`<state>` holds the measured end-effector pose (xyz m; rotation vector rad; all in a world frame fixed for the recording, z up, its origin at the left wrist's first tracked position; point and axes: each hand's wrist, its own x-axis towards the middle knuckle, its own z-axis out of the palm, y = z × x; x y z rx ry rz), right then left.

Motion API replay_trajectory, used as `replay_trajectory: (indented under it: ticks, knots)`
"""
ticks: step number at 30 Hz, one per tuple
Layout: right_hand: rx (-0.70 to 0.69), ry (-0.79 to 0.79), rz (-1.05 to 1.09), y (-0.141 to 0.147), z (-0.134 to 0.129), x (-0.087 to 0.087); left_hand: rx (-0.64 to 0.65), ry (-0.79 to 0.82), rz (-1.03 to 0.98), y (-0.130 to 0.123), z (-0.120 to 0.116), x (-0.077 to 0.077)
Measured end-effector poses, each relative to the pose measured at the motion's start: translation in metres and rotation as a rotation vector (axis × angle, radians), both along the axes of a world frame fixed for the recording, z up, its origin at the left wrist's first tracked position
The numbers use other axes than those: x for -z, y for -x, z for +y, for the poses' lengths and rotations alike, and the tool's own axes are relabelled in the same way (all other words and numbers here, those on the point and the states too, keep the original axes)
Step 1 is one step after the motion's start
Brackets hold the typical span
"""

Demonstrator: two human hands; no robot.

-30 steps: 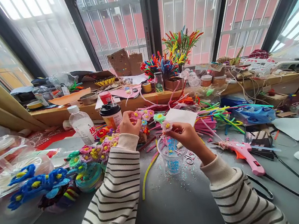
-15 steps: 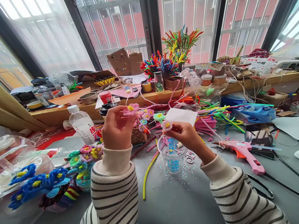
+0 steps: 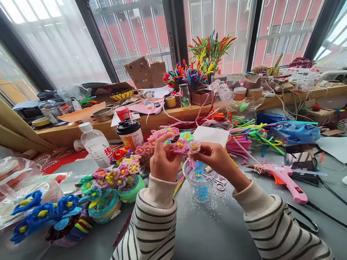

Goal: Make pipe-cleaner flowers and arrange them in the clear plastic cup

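Your left hand (image 3: 163, 161) pinches a pink flower (image 3: 181, 146) with the thumb and fingers. Your right hand (image 3: 219, 160) pinches a pale flower (image 3: 194, 146) just beside it. A mint green flower (image 3: 187, 136) sits right behind these two. I can't tell which fingers hold its stem.

So three fuzzy flowers are made, and they sit close together over the clear cup (image 3: 202, 189), which stands on the desk (image 3: 212, 247). It looks like your bunch is only partly done. The pink flower seems to be just joining, and I can't see if its stem is fixed to the others. I can't tell if the stems go into the cup or pass behind it.

On your left, the green pot (image 3: 132, 191) has a full bunch of flowers that looks finished. The blue flowers (image 3: 43, 211) look all made too. The pink glue gun (image 3: 285, 180) and the scissors (image 3: 220, 183) lie on your right, and no hand is on them.
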<state>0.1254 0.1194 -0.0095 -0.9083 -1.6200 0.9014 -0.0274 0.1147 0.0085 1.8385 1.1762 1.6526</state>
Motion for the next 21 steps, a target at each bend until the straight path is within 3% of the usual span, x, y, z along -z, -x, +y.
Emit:
replay_trajectory:
  ticks: [6, 21]
  knots:
    - [0.005, 0.01, 0.006, 0.0, 0.0, 0.001, -0.086, -0.055, -0.105, -0.008, -0.009, 0.004]
    - [-0.001, 0.011, 0.029, 0.001, 0.002, 0.004, -0.191, -0.269, 0.068, -0.017, -0.023, 0.015]
